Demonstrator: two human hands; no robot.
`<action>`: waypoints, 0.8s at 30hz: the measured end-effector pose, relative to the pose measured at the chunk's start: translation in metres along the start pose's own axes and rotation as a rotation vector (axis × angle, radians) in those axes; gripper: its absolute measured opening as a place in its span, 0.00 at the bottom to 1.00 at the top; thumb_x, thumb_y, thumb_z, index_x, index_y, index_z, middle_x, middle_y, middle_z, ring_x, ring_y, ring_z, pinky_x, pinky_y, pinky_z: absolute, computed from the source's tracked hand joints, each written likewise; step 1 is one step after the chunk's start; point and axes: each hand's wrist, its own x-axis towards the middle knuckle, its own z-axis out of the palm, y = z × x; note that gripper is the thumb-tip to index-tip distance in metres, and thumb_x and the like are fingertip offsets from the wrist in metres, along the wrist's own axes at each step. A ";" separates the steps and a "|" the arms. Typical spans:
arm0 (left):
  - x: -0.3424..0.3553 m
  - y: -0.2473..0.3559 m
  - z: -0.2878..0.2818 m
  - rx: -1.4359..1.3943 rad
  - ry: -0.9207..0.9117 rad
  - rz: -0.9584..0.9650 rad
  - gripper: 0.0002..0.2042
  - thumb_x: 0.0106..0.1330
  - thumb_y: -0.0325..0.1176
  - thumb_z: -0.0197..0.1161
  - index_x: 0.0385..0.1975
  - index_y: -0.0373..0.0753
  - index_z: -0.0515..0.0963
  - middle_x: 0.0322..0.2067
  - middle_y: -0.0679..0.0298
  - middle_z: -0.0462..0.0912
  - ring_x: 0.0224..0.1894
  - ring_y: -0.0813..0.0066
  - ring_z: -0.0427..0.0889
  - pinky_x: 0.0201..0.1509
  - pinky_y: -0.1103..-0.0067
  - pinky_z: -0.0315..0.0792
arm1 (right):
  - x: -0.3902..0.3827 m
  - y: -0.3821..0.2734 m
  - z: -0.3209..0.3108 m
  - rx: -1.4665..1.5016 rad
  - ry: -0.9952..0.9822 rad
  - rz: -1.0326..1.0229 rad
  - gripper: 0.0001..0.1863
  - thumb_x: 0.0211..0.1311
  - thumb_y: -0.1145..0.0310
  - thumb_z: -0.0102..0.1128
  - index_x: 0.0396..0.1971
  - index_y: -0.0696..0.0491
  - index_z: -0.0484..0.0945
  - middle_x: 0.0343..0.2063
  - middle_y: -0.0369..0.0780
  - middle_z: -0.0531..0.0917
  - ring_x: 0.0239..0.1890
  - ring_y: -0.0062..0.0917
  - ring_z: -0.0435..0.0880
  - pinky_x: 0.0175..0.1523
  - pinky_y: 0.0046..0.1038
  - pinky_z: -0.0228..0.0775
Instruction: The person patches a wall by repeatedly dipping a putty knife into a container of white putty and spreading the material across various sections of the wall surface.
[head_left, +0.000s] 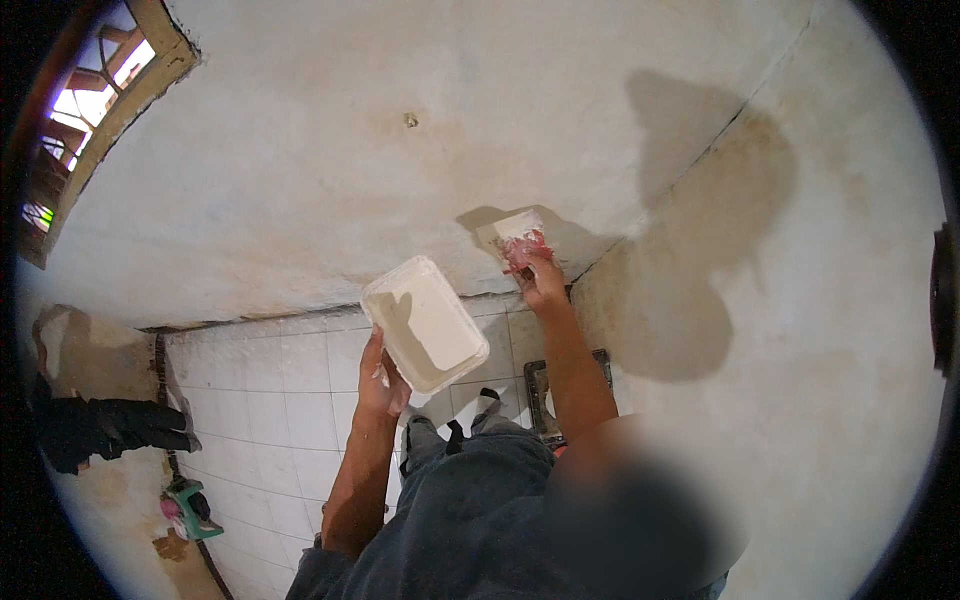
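And here's the left hand [385, 380], fingers clasping the near-left side of a pale tray [393, 275] above the tiled floor [250, 375]; best kept level, with creamy-looking paste [445, 325] inside, depth unclear. Across now: the right hand's [543, 282] fingers grip a smeared red scraper [525, 250] near the wall [300, 180], contact unclear; steady, shallow-angled pressure should suit.

- Ten o'clock: the window [122, 128] is cut by the black rim.
- Three o'clock: a dark object [941, 300], cut likewise; unidentifiable.
- Towards nine: dark clothing [110, 425] fades into the rim.
- Eight: a green item [185, 500], too small to tell.
- Five: a blurred patch [640, 510] hides the right shoulder; nearer centre, the right forearm [577, 375] partly covers a black-edged object [537, 400].
- Centre: the container [396, 278] hides some left-hand [383, 378] fingers.
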 end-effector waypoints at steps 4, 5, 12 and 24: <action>-0.013 0.012 -0.007 0.018 0.044 0.040 0.28 0.72 0.49 0.49 0.65 0.36 0.60 0.61 0.56 0.69 0.63 0.63 0.68 0.67 0.67 0.63 | 0.019 0.019 0.026 0.005 -0.033 0.026 0.15 0.58 0.79 0.56 0.46 0.53 0.72 0.41 0.39 0.81 0.42 0.30 0.82 0.48 0.33 0.78; -0.016 0.015 -0.010 0.008 0.042 0.041 0.29 0.72 0.49 0.49 0.66 0.37 0.59 0.62 0.56 0.68 0.63 0.63 0.68 0.67 0.67 0.63 | 0.023 0.022 0.031 0.016 -0.036 0.033 0.14 0.58 0.79 0.55 0.44 0.53 0.73 0.39 0.39 0.81 0.41 0.30 0.82 0.46 0.33 0.77; -0.011 0.019 -0.042 0.028 0.087 0.052 0.29 0.72 0.48 0.49 0.66 0.37 0.59 0.64 0.57 0.66 0.64 0.63 0.66 0.68 0.67 0.61 | 0.047 0.013 0.090 -0.029 -0.114 -0.084 0.12 0.56 0.82 0.55 0.40 0.52 0.73 0.39 0.38 0.81 0.40 0.27 0.82 0.41 0.30 0.75; -0.019 0.030 -0.054 0.002 0.194 0.118 0.28 0.72 0.47 0.50 0.66 0.38 0.59 0.63 0.59 0.66 0.64 0.64 0.66 0.68 0.67 0.61 | 0.062 0.067 0.028 0.121 0.104 -0.083 0.10 0.57 0.81 0.54 0.39 0.58 0.70 0.31 0.43 0.82 0.31 0.33 0.84 0.37 0.35 0.83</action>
